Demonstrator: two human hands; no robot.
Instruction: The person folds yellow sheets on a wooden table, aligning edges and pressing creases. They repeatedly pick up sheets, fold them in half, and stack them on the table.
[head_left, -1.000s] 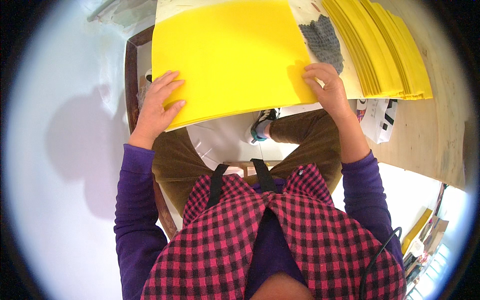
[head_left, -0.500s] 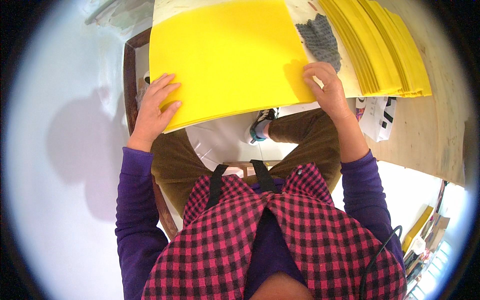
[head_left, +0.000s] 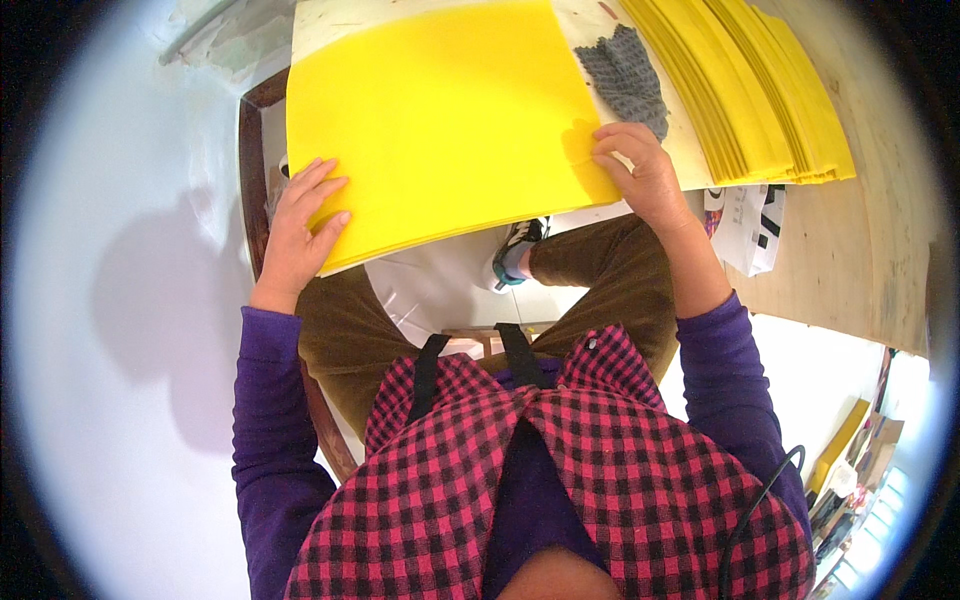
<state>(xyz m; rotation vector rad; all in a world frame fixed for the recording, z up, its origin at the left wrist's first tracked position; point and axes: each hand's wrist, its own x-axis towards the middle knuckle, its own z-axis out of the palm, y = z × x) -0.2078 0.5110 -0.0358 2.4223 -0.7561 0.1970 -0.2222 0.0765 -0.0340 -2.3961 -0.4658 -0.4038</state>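
At 12 o'clock I've got yellow sheets, likely light, floppy; best held by near corners. Left grip spread, right grip curled, can't tell if pinching.

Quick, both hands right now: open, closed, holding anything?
Left hand: open, fingers spread over the left edge of the yellow sheets.
Right hand: half curled at their right edge; cannot tell whether it grips them.

2 bare hands, 1 broad yellow pile, 1 grey cloth, 1 white bag, 1 shoe; overlapping yellow sheets uncountable.
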